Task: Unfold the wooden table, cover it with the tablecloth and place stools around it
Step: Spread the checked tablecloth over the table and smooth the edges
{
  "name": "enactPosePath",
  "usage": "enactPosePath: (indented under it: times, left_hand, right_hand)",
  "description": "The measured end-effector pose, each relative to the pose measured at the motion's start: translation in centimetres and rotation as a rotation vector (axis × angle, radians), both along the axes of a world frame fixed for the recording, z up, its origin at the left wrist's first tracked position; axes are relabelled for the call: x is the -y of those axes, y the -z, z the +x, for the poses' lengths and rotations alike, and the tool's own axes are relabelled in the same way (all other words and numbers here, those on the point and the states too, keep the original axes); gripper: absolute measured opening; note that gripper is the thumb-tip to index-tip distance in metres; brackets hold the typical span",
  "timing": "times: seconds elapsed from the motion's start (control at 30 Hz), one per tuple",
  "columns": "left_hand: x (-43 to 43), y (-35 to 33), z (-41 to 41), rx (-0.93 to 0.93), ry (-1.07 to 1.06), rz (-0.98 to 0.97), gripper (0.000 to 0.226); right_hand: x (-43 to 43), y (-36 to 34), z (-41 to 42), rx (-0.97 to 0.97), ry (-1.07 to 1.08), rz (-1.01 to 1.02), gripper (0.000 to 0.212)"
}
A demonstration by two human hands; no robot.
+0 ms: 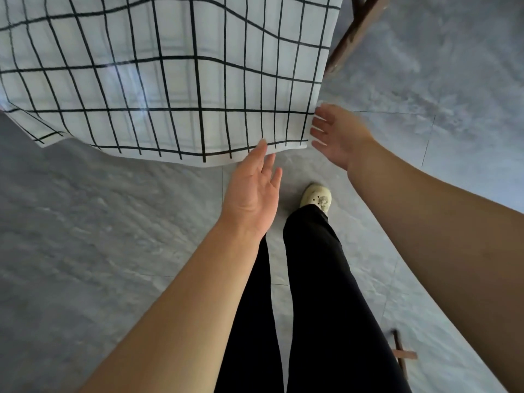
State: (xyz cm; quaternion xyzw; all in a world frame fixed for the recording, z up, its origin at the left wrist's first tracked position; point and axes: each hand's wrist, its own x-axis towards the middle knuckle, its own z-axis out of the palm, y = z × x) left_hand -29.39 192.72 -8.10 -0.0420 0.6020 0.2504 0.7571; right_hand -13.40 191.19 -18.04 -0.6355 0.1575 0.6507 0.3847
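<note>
Checked tablecloth (158, 80) fills the upper left of the frame, draped and hanging, with its lower right corner just left of centre. The table top itself is hidden under it. A dark wooden leg (354, 35) slants out at the upper right, I take it for the table's. My left hand (252, 191) is at centre, fingers straight, one fingertip at the hem; I can't tell if it is touching or just short. My right hand (337, 134) is just right of the corner, fingers spread and slightly blurred. Both hands are loose and hold nothing. I judge the step to be settling the cloth. To do it well I'd pinch the corner lightly with both hands, pull down and outward to take out the ripple across the grid lines, then check the overhang matches the far left edge, which sags lower. No yanking, the cloth could slide off. There is grey floor (85, 222) below and a pale shoe (316, 197) under the corner. A small wooden piece (401, 354) sits at the lower right, maybe part of a stool, not sure.
</note>
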Motion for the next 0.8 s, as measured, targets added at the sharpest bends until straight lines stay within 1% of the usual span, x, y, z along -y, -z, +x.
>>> enactPosePath:
  times: [0.07, 0.1, 0.2, 0.3, 0.47, 0.53, 0.6, 0.8]
  left_hand:
    - [0.1, 0.5, 0.4, -0.046, -0.020, -0.013, 0.013]
    - [0.1, 0.8, 0.6, -0.061, -0.036, -0.021, 0.016]
    - [0.0, 1.2, 0.6, -0.099, -0.021, -0.008, 0.019]
    - [-0.3, 1.4, 0.1, -0.119, 0.008, 0.015, 0.008]
    - [-0.3, 1.3, -0.8, -0.112, 0.004, 0.047, 0.008]
    - [0.0, 0.9, -0.8, -0.114, 0.017, 0.061, 0.004]
    - [0.4, 0.6, -0.7, -0.093, 0.042, 0.085, 0.003]
    - [0.9, 0.4, -0.2, -0.008, 0.112, 0.172, 0.010]
  right_hand:
    - [0.0, 0.5, -0.1, -0.009, -0.020, -0.003, 0.042]
    - [0.0, 0.6, 0.0, -0.012, -0.030, 0.003, 0.042]
    - [-0.1, 0.9, 0.0, -0.029, -0.023, 0.044, 0.037]
    - [-0.1, 1.0, -0.1, -0.064, 0.025, 0.092, 0.038]
    - [0.4, 0.3, -0.1, -0.098, 0.084, 0.127, 0.024]
    - [0.9, 0.0, 0.0, -0.101, 0.108, 0.127, 0.022]
    - [1.3, -0.1, 0.1, -0.097, 0.111, 0.119, 0.030]
    - [1.3, -0.3, -0.8, -0.171, 0.097, 0.107, 0.047]
